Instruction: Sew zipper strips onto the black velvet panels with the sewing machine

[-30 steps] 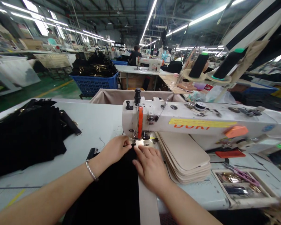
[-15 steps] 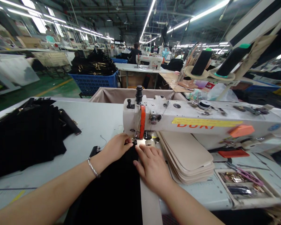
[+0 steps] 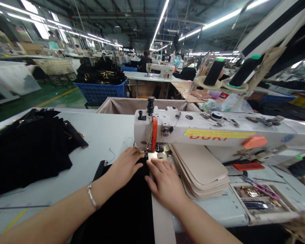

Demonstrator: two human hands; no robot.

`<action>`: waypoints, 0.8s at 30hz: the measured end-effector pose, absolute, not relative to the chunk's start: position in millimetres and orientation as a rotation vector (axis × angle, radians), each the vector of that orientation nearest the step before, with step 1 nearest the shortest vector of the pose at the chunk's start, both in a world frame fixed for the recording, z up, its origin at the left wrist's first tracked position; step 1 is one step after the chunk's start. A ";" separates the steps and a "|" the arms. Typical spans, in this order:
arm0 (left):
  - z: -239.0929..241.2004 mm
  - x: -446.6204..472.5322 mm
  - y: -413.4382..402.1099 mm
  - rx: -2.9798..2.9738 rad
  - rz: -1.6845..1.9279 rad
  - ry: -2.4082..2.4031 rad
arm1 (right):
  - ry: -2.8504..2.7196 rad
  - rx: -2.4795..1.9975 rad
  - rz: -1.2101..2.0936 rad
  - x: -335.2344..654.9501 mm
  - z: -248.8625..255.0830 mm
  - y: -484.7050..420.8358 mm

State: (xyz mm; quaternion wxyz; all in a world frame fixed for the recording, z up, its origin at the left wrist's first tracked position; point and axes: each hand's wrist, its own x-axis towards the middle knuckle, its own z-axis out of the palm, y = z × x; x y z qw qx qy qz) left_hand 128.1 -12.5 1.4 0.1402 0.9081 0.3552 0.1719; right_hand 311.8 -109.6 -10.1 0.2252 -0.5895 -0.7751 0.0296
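A long piece of black fabric (image 3: 122,206) runs from the front of the table up to the needle area of a white sewing machine (image 3: 165,125). A strip of beige material (image 3: 163,220) lies along its right side. My left hand (image 3: 125,167), with a silver bangle on the wrist, rests on the fabric left of the presser foot, its thumb apart from the bent fingers. My right hand (image 3: 165,183) lies flat with spread fingers over the edge between black and beige, just in front of the foot. The fabric's edge under the fingers is hidden.
Black pieces (image 3: 27,152) are heaped at the left. Right of the needle lies a stack of beige panels (image 3: 198,166). A parts tray (image 3: 264,217) holds metal fittings, with purple-handled scissors (image 3: 265,189) across it. A blue basket (image 3: 101,91) stands beyond the table.
My left thumb has moved away from its fingers, and that hand lies flatter. My right hand stays almost in place. The view has shifted slightly.
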 end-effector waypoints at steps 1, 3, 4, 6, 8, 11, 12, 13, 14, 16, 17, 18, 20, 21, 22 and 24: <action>-0.1 126.0 -20.3 2.693 0.483 0.976 | -2.134 -1.622 0.086 311.9 -10.1 -109.7; -5.9 122.2 -32.2 2.807 0.457 0.897 | -2.130 -1.616 0.091 311.9 -10.6 -109.4; -9.5 120.8 -35.3 2.835 0.454 0.884 | -2.130 -1.614 0.091 311.8 -10.9 -109.0; -15.7 119.1 -35.8 2.853 0.453 0.883 | -2.128 -1.614 0.092 311.4 -11.6 -108.2; -19.1 118.7 -32.0 2.847 0.457 0.884 | -2.124 -1.627 0.089 311.0 -12.2 -107.9; -18.9 117.9 -27.9 2.829 0.481 0.866 | -2.124 -1.640 0.086 310.8 -12.2 -109.6; -18.1 117.4 -28.0 2.818 0.496 0.855 | -2.127 -1.638 0.088 310.9 -12.1 -110.4; -17.3 116.8 -28.3 2.802 0.511 0.844 | -2.129 -1.635 0.092 311.0 -12.0 -111.0; -16.7 116.2 -28.5 2.783 0.523 0.835 | -2.131 -1.630 0.095 311.1 -11.9 -111.2; -16.4 116.1 -26.6 2.749 0.531 0.833 | -2.133 -1.624 0.099 311.3 -11.6 -109.8; -16.5 116.8 -24.0 2.738 0.517 0.837 | -2.131 -1.626 0.100 311.4 -11.4 -108.5; -16.5 117.8 -20.7 2.734 0.501 0.846 | -2.126 -1.631 0.098 311.6 -11.1 -107.1; -15.3 119.5 -14.7 2.737 0.460 0.865 | -2.116 -1.642 0.101 311.6 -9.8 -107.1; -13.6 119.2 -14.2 2.740 0.437 0.878 | -2.114 -1.642 0.111 311.5 -8.8 -109.8; -11.0 117.6 -16.8 2.746 0.406 0.881 | -2.117 -1.638 0.130 311.3 -7.7 -115.2; -3.8 109.0 -33.7 2.761 0.311 0.831 | -2.129 -1.610 0.183 310.3 -5.8 -134.5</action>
